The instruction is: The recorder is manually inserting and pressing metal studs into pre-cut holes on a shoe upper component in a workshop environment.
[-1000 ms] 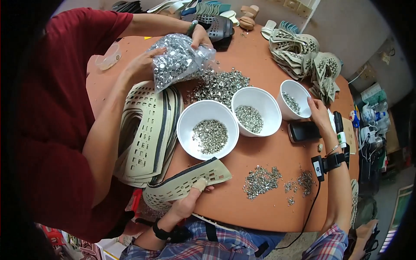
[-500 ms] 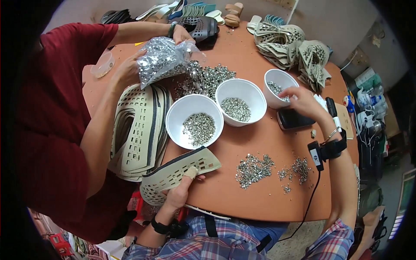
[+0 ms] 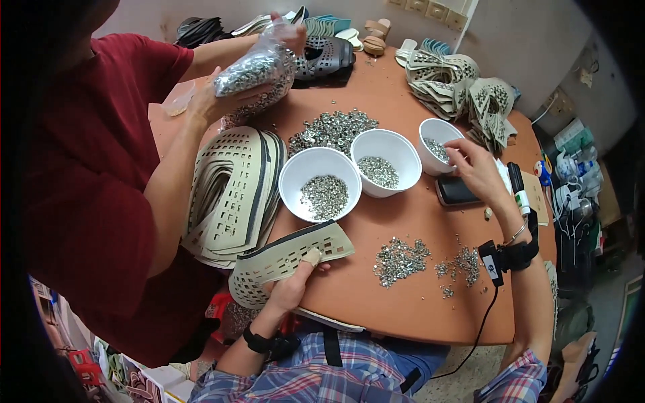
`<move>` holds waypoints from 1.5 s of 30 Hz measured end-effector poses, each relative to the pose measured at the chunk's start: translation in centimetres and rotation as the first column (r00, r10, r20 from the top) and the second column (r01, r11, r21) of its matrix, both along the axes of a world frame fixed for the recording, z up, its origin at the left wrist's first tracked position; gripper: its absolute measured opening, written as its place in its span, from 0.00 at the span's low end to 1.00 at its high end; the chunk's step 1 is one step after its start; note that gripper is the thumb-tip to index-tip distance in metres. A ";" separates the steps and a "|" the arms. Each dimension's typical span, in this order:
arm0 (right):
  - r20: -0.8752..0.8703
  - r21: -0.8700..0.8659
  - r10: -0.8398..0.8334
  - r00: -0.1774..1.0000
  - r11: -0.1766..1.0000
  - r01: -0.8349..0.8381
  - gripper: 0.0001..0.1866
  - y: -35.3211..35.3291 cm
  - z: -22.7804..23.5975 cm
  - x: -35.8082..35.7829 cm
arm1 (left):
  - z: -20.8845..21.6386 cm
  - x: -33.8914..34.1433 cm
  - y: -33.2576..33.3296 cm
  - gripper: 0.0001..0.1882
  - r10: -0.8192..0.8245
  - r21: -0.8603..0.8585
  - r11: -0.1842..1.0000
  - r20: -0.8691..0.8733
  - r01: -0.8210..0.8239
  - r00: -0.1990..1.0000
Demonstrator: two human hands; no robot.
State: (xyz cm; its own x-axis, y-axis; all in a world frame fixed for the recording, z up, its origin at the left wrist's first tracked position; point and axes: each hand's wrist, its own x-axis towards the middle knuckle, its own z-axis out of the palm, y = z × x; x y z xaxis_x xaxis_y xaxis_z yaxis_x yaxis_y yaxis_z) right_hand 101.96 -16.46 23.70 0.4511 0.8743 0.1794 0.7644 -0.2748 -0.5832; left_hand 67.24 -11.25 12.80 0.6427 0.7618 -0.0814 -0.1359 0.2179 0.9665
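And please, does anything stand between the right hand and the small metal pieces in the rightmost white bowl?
Nothing visible does. The right hand is at the right edge of the rightmost bowl, whose top is open above the metal pieces. A flat black object lies beside the bowl, out of the way.

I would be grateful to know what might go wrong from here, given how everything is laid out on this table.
The right hand is at the rim of the smallest white bowl, so a knock could tip it. The cabled wrist device sits close by a small pile of loose metal pieces and might scatter them. The clear bag of metal pieces, held up by the co-worker, could spill if it slips.
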 end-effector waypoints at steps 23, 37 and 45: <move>-0.697 -0.250 -0.207 0.687 0.967 0.038 0.11 -1.1 -1.7 -3.2 | -0.7 0.3 0.0 0.15 0.074 -0.007 0.997 0.041 -0.074 0.996; -0.734 -0.198 -0.208 0.647 0.976 0.089 0.15 -5.9 -3.6 -1.9 | -0.7 0.4 0.3 0.13 0.015 -0.003 1.000 0.020 -0.015 1.000; -0.467 -0.020 -0.173 0.867 0.982 0.186 0.13 -7.8 -1.8 -3.2 | -1.7 0.4 0.3 0.13 0.010 0.045 0.999 0.050 -0.012 0.999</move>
